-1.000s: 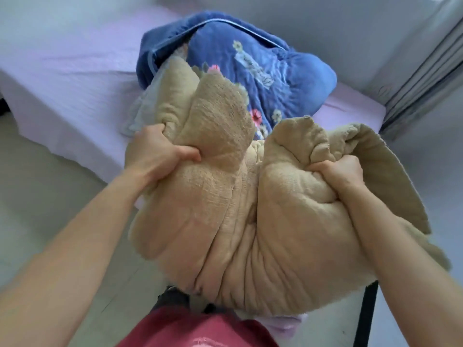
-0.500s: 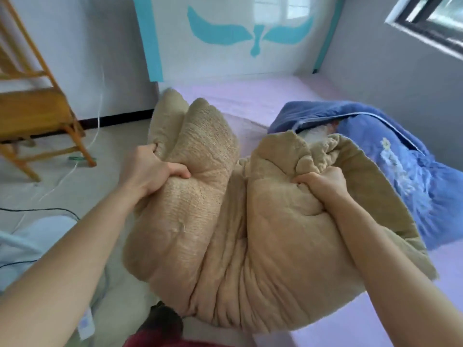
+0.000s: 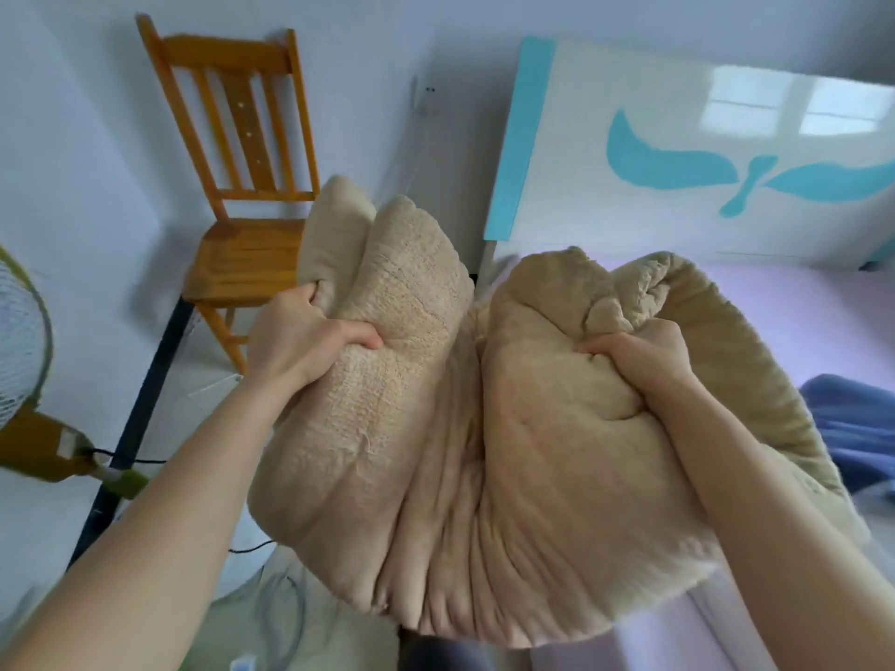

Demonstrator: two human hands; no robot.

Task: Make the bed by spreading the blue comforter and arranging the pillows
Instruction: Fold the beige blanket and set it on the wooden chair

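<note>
Both hands full of bunched-up beige blanket (image 3: 484, 452), held up off bed. Left hand (image 3: 310, 346) fisted tight into left fold, right hand (image 3: 644, 360) clenched on right wad. Blue comforter (image 3: 852, 428) just right of right hand, crumpled on pink sheet (image 3: 799, 322). Headboard (image 3: 678, 162) beyond right hand, wooden chair (image 3: 242, 186) beyond left, fan (image 3: 24, 341) far left.

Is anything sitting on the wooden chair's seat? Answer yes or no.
No: the wooden chair shows a bare seat, its right edge hidden by the tan blanket.
</note>
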